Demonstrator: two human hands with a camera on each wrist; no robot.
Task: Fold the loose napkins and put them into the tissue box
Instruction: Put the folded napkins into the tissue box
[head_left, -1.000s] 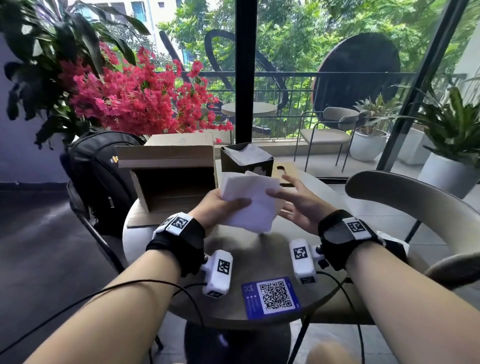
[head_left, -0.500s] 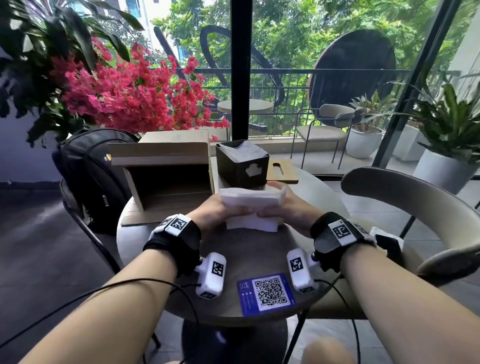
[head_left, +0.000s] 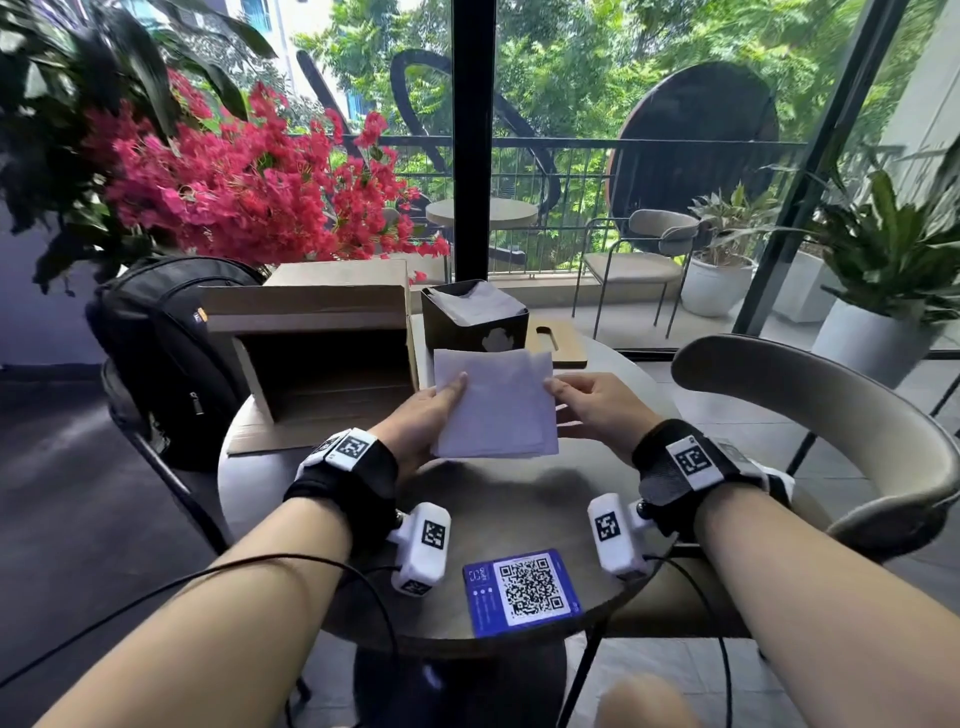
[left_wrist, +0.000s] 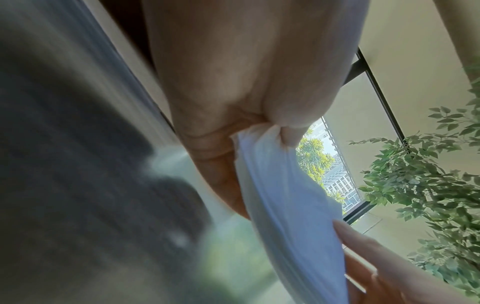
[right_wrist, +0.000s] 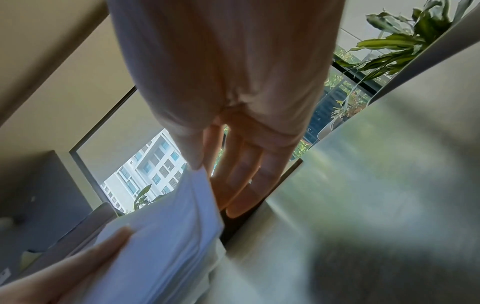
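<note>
One head view from above, two wrist views from beneath the hands.

The head camera looks forward and down over both forearms across the round table toward the window. Each wrist camera sits very close under its palm, tilted upward along the fingers toward ceiling and glass. All three share the white napkin held between the left hand and the right hand.
</note>
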